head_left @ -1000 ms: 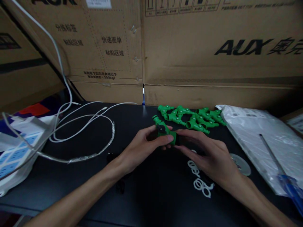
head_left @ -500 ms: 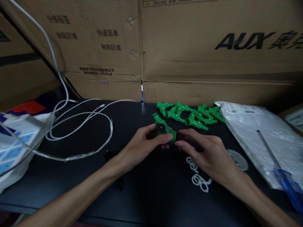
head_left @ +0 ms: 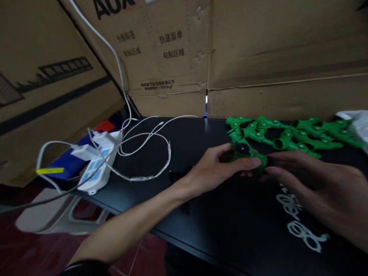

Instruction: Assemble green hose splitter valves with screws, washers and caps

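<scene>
My left hand [head_left: 220, 166] is closed round a green Y-shaped hose connector [head_left: 252, 152] with a black knob on its side, the thumb pressed along its body. At the connector's right end my right hand [head_left: 322, 186] pinches a dark piece [head_left: 270, 161], mostly hidden by the fingers. Whether that piece is seated in the opening I cannot tell. Behind the hands lies a group of several similar green connectors [head_left: 300, 135]. Below my right hand several white rings [head_left: 297, 230] are scattered on the black table [head_left: 230, 230].
A white power strip [head_left: 96, 168] with plugs sits at the table's left edge. Looped white cables [head_left: 169, 151] lie beside it. Cardboard boxes [head_left: 178, 103] wall off the back and left. A white plastic bag [head_left: 359, 124] shows at far right. Lower left stands a pale stool [head_left: 43, 214].
The view has swung left, so the hands and connectors appear further right and the stool and floor show. Both hands keep their grip on the connector and dark piece.
</scene>
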A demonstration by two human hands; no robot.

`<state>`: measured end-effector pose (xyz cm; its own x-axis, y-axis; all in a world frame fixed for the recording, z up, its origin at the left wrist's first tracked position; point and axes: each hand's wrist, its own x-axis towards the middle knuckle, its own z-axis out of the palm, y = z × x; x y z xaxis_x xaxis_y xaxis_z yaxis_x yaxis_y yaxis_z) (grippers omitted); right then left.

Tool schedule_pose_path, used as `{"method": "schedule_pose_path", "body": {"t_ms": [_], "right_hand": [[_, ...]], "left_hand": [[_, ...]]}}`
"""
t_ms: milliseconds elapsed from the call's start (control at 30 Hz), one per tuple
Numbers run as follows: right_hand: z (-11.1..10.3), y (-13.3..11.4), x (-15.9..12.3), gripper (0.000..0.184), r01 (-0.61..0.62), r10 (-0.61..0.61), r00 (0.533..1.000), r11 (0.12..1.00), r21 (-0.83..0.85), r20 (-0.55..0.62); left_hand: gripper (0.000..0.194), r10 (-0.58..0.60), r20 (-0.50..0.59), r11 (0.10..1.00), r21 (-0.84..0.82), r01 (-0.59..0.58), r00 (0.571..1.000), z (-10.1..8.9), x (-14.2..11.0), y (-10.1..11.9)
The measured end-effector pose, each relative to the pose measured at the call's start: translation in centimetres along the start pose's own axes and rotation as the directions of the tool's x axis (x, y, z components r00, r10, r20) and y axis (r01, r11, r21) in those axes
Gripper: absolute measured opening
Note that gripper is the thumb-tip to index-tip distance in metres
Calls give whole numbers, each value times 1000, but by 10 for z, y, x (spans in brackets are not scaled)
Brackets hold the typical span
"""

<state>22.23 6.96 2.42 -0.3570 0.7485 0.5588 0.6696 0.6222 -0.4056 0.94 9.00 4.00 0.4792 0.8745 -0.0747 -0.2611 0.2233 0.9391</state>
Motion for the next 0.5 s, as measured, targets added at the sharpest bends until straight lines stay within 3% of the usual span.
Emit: {"method": "schedule_pose_path", "body": {"t_ms": [200,367,500], "right_hand": [[-4,-6,-3,36,49,-50,998,999,-20,-35],[-4,-17,1,21,-90,85,995,986,139,43],[-7,-16,5,23,-187,162,974,969,164,156]], "left_hand": [[22,33,9,999,24,-33,999,-1,0,0],[23,54,-23,986,158,-49,998,-4,1,-1],[20,72,-12,980,185,-69,997,-5,3,3]]}}
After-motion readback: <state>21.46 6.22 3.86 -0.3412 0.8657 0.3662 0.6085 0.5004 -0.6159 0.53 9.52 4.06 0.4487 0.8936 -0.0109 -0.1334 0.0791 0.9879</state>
